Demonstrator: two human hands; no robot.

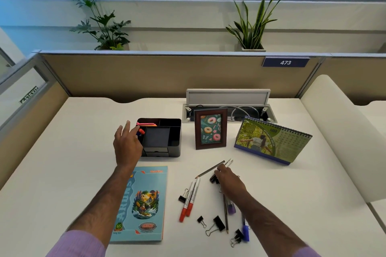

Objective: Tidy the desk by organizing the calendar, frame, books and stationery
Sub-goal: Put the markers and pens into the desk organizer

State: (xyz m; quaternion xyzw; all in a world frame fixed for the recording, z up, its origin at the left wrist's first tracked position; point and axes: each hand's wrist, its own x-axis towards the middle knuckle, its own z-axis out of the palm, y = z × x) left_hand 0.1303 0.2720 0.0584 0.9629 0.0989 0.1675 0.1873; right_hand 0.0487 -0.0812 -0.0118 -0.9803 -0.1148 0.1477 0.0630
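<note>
Left hand [127, 145], fingers spread, hovers at the black organizer [161, 139]'s left edge; right hand [229, 179], to the organizer's lower right, pinches a pen [228, 162] beside a pencil [210, 169].

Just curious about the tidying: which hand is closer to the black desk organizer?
Left. The left hand is at the black desk organizer's left edge; the right hand is apart, nearer the viewer, over the pens.

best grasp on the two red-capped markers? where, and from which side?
Pinch the white barrels at mid-length of the red-capped markers, coming straight down from above. They lie flat, side by side and touching, so one pinch across both probably works. Avoid the cap end; a binder clip sits against their left side.
</note>
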